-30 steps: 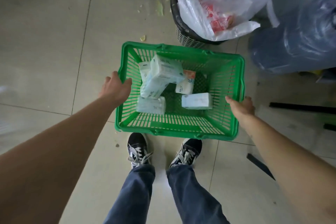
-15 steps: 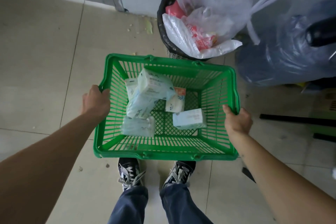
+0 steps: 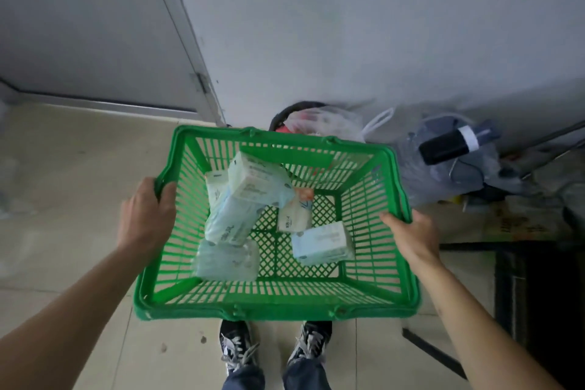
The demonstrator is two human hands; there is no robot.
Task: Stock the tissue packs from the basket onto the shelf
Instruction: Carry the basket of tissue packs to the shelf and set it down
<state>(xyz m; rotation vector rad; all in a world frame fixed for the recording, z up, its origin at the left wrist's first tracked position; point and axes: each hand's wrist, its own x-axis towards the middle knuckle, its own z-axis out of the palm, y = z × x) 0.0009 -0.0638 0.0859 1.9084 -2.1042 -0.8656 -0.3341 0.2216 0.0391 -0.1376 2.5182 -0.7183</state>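
A green plastic basket (image 3: 275, 307) hangs in the air in front of me, above my shoes. My left hand (image 3: 147, 215) grips its left rim and my right hand (image 3: 411, 236) grips its right rim. Several tissue packs lie inside. A pale green pack (image 3: 258, 182) leans on a light blue pack (image 3: 232, 222) at the left. Under them lies a clear-wrapped pack (image 3: 226, 260). A small white pack with an orange top (image 3: 296, 215) stands in the middle, and a pale blue pack (image 3: 323, 242) rests at the right. No shelf is in view.
A black bin (image 3: 294, 109) with white plastic bags stands behind the basket against a grey wall. A large clear water jug (image 3: 449, 155) lies to the right. A grey door (image 3: 88, 25) is at the left. A dark frame (image 3: 512, 294) sits on the floor at the right.
Both hands have lifted the basket off the floor and closer to me. The view has tilted up, so the door and wall now show.
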